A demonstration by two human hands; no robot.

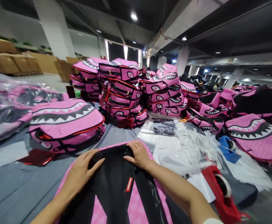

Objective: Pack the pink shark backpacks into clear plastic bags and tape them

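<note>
Directly in front of me a pink and black backpack (113, 183) lies with its strap side facing up and a small red-and-white tag on it. My left hand (83, 169) is closed at the left of its far end, thumb and fingers around black ribbed webbing. On the other side, my right hand (139, 155) pinches a similar black piece near the far edge, fingers curled over the pink rim. Left of the hands sits another pink backpack (65, 124) with a shark-mouth print, a dark red tag (39, 156) beside it.
Stacks of pink backpacks (124, 99) rise behind. To the right are clear plastic bags (192, 146), orange-handled scissors (184, 120), a blue tape dispenser (228, 149) and a red tape dispenser (216, 189). Plastic-wrapped bags (30, 93) lie at left; cardboard boxes (5, 62) stand farther back.
</note>
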